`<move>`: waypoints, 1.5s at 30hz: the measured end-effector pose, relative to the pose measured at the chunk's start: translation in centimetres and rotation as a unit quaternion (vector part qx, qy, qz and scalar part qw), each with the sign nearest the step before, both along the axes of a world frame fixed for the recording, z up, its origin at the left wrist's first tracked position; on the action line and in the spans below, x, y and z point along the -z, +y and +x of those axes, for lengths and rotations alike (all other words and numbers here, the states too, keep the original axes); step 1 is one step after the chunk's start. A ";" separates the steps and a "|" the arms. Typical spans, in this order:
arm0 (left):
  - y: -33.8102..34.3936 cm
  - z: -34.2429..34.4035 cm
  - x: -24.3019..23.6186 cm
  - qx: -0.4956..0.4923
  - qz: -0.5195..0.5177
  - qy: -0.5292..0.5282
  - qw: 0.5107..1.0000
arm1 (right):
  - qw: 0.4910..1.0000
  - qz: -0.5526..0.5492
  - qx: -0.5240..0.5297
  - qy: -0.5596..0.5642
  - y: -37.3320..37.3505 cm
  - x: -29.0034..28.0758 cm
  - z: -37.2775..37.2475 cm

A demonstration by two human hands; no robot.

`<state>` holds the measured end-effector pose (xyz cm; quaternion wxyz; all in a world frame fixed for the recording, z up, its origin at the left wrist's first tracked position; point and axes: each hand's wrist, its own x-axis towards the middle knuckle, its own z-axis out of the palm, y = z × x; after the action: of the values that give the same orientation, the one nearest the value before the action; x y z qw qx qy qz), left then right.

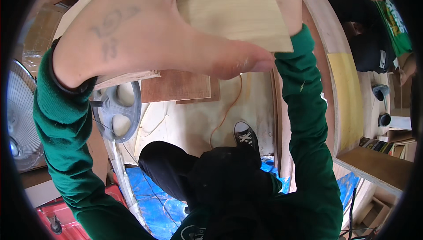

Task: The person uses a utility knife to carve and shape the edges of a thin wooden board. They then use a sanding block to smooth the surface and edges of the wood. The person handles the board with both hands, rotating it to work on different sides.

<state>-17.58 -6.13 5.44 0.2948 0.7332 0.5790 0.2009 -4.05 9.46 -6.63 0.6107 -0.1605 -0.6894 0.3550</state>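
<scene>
A thin, pale wooden board [229, 11] is raised close in front of me at the top of the view, its upper part cut off by the picture's edge. My left hand [145, 33] grips it from the left, the thumb lying across its near edge and the other fingers out of sight. On the far right side of the board, my right hand [289, 3] holds its edge; the board and the frame's edge hide most of those fingers. Green sleeves cover both my forearms.
At left stand a fan [24, 112] and a grey handwheel [118, 111]. Brown wooden panels [180, 85] lie below my left hand. An orange cord [228, 111] runs across the floor. Along the right stretches a wooden bench [346, 94], with another person [363, 33] beyond it.
</scene>
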 end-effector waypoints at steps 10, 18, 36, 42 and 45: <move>-0.3 1.9 0.3 0.042 0.267 0.191 0.944 | 0.996 0.080 -0.013 0.025 2.5 -0.2 -2.0; 0.6 0.4 0.8 0.104 0.353 0.215 0.905 | 0.996 0.086 0.002 0.018 2.1 -0.3 -1.9; 0.0 1.5 -0.2 0.071 0.285 0.224 0.929 | 0.990 -0.072 -0.087 0.081 1.1 -0.2 -1.4; -0.4 2.6 -0.6 0.038 0.273 0.241 0.931 | 0.997 0.037 -0.056 0.036 2.6 0.0 -2.5; 0.7 1.3 -0.1 0.084 0.292 0.213 0.929 | 0.998 0.030 -0.054 0.029 1.8 0.3 -1.9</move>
<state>-16.31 -5.41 5.52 -0.0469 0.8584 0.4800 0.1749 -5.94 11.22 -6.93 0.6146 -0.0948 -0.6896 0.3712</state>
